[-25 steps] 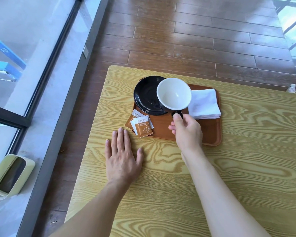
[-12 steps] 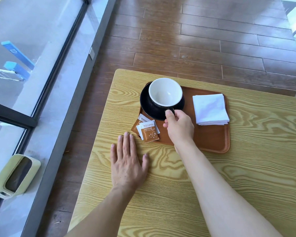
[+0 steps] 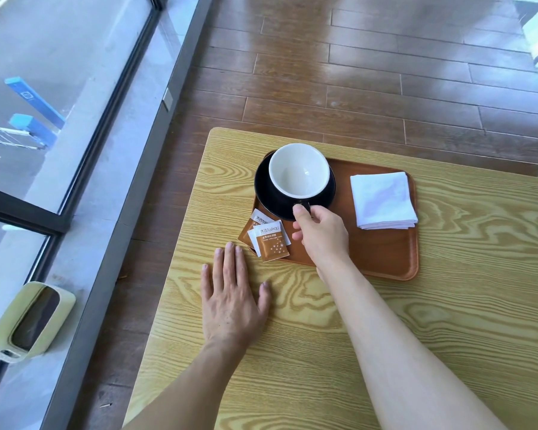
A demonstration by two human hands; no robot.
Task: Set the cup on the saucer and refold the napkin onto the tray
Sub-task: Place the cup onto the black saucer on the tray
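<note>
Cup (image 3: 298, 173) upright on black saucer (image 3: 263, 193), upper centre of frame, on tray (image 3: 382, 256). Right hand (image 3: 322, 234) fingers (image 3: 300, 212) pinched on cup handle. Left hand (image 3: 232, 301) flat, spread on counter (image 3: 448, 321), holding nothing. Cup looks ceramic: rigid, fragile, likely slippery; handle best hold. Napkin (image 3: 382, 200) right of saucer: soft, light; lift by corner.

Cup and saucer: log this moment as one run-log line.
cup: on saucer | right hand: on handle | left hand: flat on table | napkin: folded on tray
</note>
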